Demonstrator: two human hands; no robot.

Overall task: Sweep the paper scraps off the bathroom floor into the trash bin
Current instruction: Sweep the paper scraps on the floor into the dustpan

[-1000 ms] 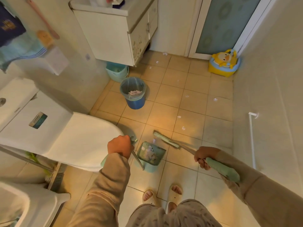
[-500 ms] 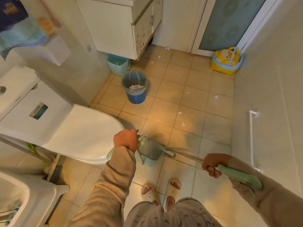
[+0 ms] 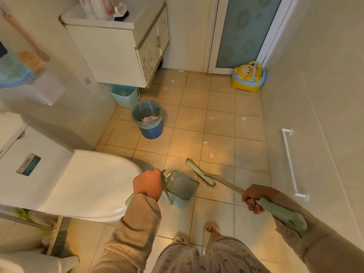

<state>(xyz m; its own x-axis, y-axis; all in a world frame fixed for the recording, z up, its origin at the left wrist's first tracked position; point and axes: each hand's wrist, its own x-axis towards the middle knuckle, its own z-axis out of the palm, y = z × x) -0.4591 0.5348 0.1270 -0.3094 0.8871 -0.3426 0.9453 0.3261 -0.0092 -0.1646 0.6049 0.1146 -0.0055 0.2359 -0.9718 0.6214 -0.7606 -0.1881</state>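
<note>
— What is the person wearing?
— Loose tan long sleeves [image 3: 137,223] reaching the wrists of the left hand [image 3: 148,184] and right hand [image 3: 254,198].
— And below?
— Beige trousers [image 3: 208,257] with a small dark pattern, and pale open-toed slippers [image 3: 210,231].

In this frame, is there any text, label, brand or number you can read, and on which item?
None can be read.
Sticker on the toilet tank lid: carries print, too small and blurred.
Bottles on the cabinet: pink markings, unreadable.
Dustpan: faint pattern, no legible words.
</note>
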